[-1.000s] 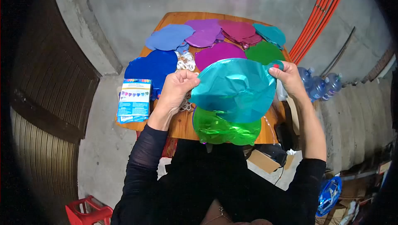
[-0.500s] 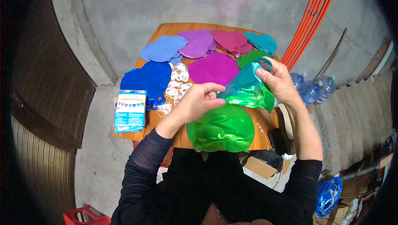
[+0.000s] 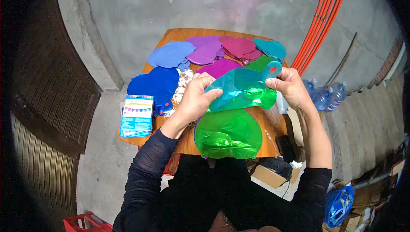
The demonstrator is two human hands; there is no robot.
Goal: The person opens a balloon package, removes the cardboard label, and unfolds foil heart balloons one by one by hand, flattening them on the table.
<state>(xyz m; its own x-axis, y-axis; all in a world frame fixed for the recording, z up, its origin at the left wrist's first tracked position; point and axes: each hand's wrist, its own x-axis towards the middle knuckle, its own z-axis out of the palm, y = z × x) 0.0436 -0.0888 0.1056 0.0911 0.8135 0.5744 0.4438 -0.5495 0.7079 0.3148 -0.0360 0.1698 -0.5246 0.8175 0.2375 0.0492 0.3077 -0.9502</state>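
Between my two hands stretches a thin, see-through teal film sheet (image 3: 232, 84), with shiny green film along its lower side. My left hand (image 3: 196, 97) pinches its left edge between thumb and fingers. At the right end, my right hand (image 3: 292, 87) grips it beside a rounded tab with a red dot. Just below lies a glossy, rounded green film sheet (image 3: 228, 133) at the table's near edge. White string bundles (image 3: 183, 84) are partly hidden behind my left hand. A magenta sheet (image 3: 220, 66) lies behind the held film.
Light-blue (image 3: 171, 52), purple (image 3: 203, 50), crimson (image 3: 237, 45) and teal (image 3: 270, 49) sheet piles line the wooden table's (image 3: 183, 33) far side. Dark-blue sheets (image 3: 153, 82) and printed cards (image 3: 136, 112) lie left. Water bottles (image 3: 322, 97) stand beyond the right side.
The held film has been spread out wider and flatter between both hands. My left hand now pinches its left edge, and the red-dotted tab stands up at the right.
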